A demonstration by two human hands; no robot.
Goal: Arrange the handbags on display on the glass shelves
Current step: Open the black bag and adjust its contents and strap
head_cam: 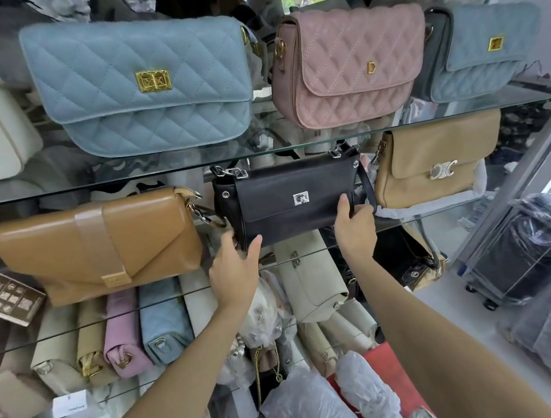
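Both hands are on the black handbag [291,201], which stands upright on the middle glass shelf [432,211], flap and silver clasp facing out. The right hand [354,227] grips the bag's lower right corner, thumb up on the front and fingers curled round the side. The left hand [234,266] is at the lower left corner, thumb touching the bag's bottom edge, fingers reaching in behind; whether they actually close on the bag, I cannot tell.

Just left of the black bag sits a tan envelope bag [99,245], tilted, its chain nearly touching the black one. Just right of it is a beige bag [429,167] with a silver emblem, resting on white paper.

Above the black bag, on the upper glass shelf [165,171], a big blue quilted bag [139,84] stands up to the left, a pink quilted bag [348,66] directly above, and a smaller blue quilted bag [482,50] further right.

Below the black bag, pink, blue and cream bags are packed upright on a lower shelf, with plastic-wrapped bundles [368,396] nearer the camera.
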